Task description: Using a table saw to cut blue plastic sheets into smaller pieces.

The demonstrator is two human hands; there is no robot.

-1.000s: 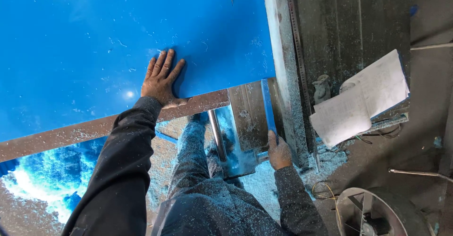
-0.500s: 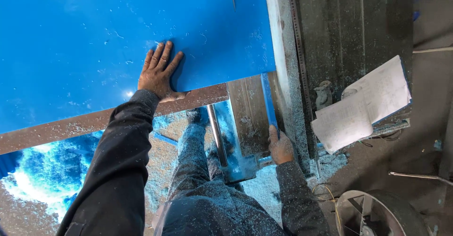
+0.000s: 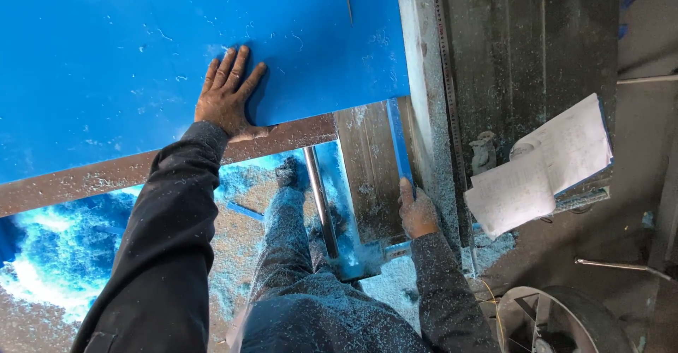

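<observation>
We cannot see the full blue sheet [image 3: 141,42]; it runs past the top and left edges. Our right hand [image 3: 417,212] hides the near end of the thin blue strip [image 3: 397,141]. The wheel [image 3: 565,325] is cut off below.

One large blue sheet [image 3: 141,49] is lying across the bench [image 3: 522,49], and two hands are showing at it: one left hand [image 3: 227,99] on the sheet's near edge and one right hand [image 3: 418,213] just below the sheet's right corner. One narrow blue strip [image 3: 397,141] is hanging below that corner. One stack of papers [image 3: 540,166] is sitting right of the sheet, and one round fan housing [image 3: 565,321] is showing below the papers.
</observation>
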